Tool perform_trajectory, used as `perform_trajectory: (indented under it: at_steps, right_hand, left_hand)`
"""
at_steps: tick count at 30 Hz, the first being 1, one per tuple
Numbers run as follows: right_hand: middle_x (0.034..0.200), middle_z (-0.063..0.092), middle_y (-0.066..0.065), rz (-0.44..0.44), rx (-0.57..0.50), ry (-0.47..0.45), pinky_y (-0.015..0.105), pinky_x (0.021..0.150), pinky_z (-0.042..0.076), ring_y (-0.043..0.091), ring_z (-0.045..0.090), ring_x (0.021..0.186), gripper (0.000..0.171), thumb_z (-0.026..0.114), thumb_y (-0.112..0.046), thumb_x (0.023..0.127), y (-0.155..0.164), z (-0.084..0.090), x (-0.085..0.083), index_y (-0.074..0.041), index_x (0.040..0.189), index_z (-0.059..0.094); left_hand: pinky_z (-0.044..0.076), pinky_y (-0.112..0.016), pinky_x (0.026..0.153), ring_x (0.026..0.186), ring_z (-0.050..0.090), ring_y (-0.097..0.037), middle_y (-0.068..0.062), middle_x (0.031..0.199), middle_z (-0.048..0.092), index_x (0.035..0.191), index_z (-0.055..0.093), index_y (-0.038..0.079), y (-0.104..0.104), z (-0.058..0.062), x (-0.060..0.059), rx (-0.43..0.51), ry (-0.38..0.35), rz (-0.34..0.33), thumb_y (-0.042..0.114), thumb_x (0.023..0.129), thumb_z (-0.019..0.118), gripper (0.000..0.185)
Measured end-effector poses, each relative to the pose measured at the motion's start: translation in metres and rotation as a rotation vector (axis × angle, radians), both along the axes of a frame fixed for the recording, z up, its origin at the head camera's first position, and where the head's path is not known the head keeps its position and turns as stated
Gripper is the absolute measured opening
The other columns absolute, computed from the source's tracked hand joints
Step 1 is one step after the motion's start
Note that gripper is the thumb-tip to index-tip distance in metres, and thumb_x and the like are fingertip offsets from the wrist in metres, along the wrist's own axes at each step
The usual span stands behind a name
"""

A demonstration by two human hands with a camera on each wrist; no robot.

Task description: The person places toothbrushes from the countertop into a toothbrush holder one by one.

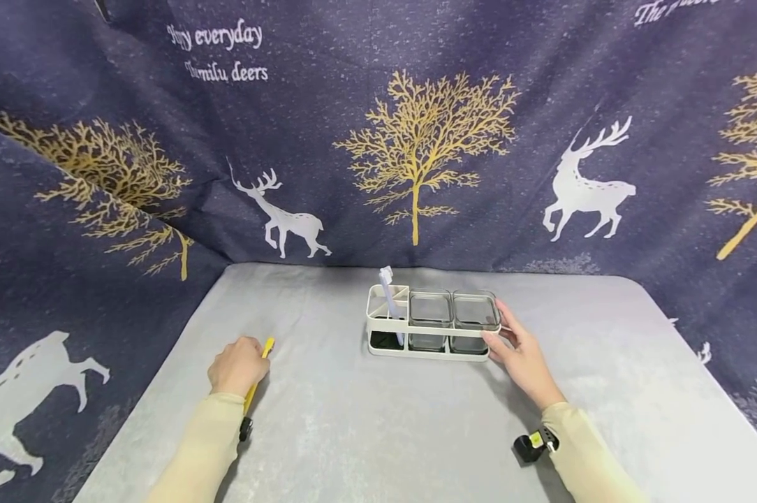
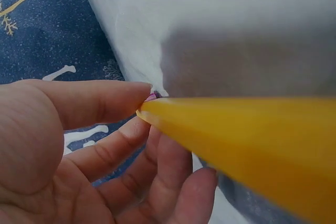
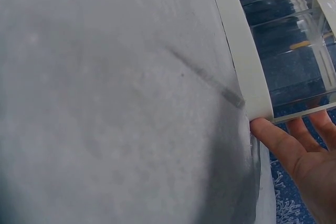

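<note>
A white toothbrush holder stands on the grey table, with two clear cups side by side in its middle and right sections. A pale lavender toothbrush leans head up in the left section. My right hand grips the holder's right end, thumb at the front corner and fingers around the side. To the left, apart from the holder, my left hand pinches a slim yellow stick between thumb and fingers. A small purple bit shows by the fingertips in the left wrist view; the stick's kind cannot be told.
The grey tabletop extends around the holder. A dark blue cloth printed with deer and gold trees hangs behind the table and along its sides. A small black camera is strapped to my right wrist.
</note>
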State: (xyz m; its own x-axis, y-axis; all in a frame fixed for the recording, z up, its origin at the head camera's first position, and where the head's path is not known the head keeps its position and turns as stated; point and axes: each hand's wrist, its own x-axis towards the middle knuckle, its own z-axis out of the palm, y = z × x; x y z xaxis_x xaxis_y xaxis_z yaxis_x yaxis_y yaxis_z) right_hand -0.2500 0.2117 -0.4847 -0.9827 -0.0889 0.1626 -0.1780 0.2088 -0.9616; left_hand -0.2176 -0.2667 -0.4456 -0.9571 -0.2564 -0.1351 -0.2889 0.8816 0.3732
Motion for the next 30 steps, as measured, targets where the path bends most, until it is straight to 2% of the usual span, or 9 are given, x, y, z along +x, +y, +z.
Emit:
perform_trajectory:
  at_steps: [6,9,12,14,21,30]
  right_hand:
    - [0.138,0.04,0.025,0.02,-0.01,-0.017,0.037,0.085,0.055,0.001,0.055,0.11,0.072,0.064,-0.024,0.098,-0.004,-0.002,-0.002,-0.027,0.158,0.024]
    - [0.138,0.041,0.025,0.016,-0.016,-0.012,0.037,0.085,0.055,0.001,0.055,0.11,0.072,0.064,-0.023,0.098,-0.005,-0.002,-0.002,-0.026,0.158,0.025]
    - [0.137,0.042,0.025,0.004,-0.015,0.003,0.036,0.084,0.055,0.0,0.056,0.108,0.072,0.065,-0.022,0.098,-0.002,-0.001,-0.002,-0.025,0.158,0.025]
    - [0.137,0.042,0.025,0.0,-0.006,0.002,0.036,0.083,0.055,0.001,0.055,0.109,0.073,0.065,-0.023,0.098,0.0,0.0,-0.001,-0.025,0.158,0.025]
    - [0.138,0.04,0.024,0.003,0.007,-0.008,0.036,0.084,0.055,0.018,0.052,0.117,0.073,0.063,-0.022,0.098,-0.003,0.002,-0.003,-0.023,0.159,0.022]
    - [0.137,0.039,0.025,0.019,-0.003,0.003,0.031,0.082,0.055,-0.004,0.054,0.107,0.073,0.063,-0.021,0.099,-0.002,0.0,0.0,-0.023,0.159,0.021]
  left_hand:
    - [0.039,-0.036,0.046,0.056,0.049,-0.025,-0.008,0.067,0.055,0.078,0.063,0.008,-0.004,0.002,0.003,0.002,0.023,0.004,0.009,0.083,0.059,0.006]
    - [0.04,-0.036,0.045,0.055,0.05,-0.025,-0.008,0.067,0.056,0.087,0.067,0.005,-0.004,0.004,0.002,0.009,0.037,-0.003,0.01,0.084,0.059,0.009]
    - [0.042,-0.038,0.046,0.057,0.053,-0.026,-0.011,0.073,0.061,0.101,0.069,0.003,-0.001,0.007,0.0,0.024,0.051,-0.015,0.012,0.085,0.059,0.021]
    - [0.042,-0.039,0.046,0.059,0.054,-0.027,-0.012,0.074,0.062,0.101,0.069,0.003,0.003,0.009,-0.003,0.028,0.055,-0.012,0.014,0.085,0.059,0.022]
    - [0.043,-0.04,0.05,0.063,0.056,-0.027,-0.01,0.077,0.063,0.1,0.069,0.005,0.002,0.017,-0.006,0.039,0.085,-0.001,0.018,0.086,0.062,0.02]
    - [0.043,-0.037,0.05,0.059,0.056,-0.025,-0.008,0.075,0.065,0.101,0.068,0.004,0.011,0.025,-0.005,0.067,0.144,-0.004,0.021,0.088,0.067,0.022]
